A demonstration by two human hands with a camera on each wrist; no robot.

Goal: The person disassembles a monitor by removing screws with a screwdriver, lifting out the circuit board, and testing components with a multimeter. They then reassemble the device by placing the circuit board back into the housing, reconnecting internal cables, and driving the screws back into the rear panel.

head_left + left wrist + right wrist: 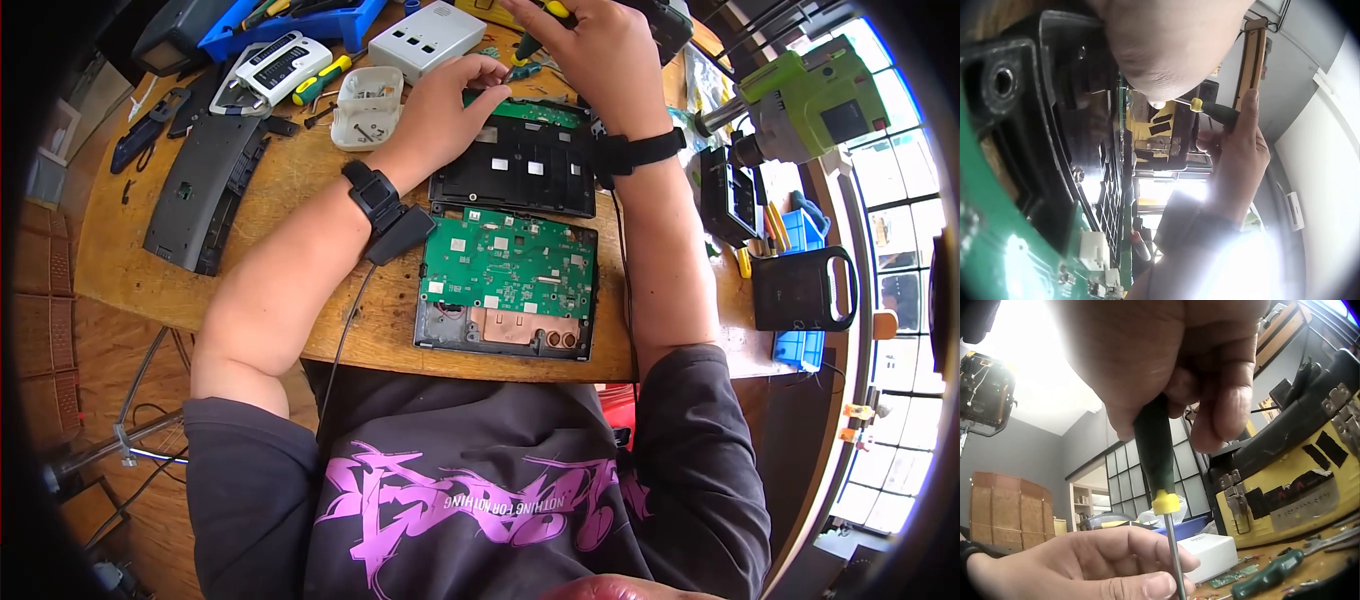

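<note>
The right hand [612, 62] grips a dark green screwdriver [1155, 447] with a yellow collar, its shaft angled down. The left hand [440, 118] is at the far end of a black panel [515, 170], thumb and fingers around the lower shaft in the right wrist view; whether they touch it or pinch something small, I cannot tell. Under that panel's far edge shows a green board strip [540, 113]. Nearer the body lies an open housing with a green circuit board [508, 262] and a copper-coloured plate [510, 325].
Left of the hands are a small tray of screws [366, 130], a white tester [285, 66], a green-yellow screwdriver [322, 80] and a long dark casing [208, 188]. A white box [428, 38] stands behind. On the right are a green drill [815, 97] and a black case [800, 290].
</note>
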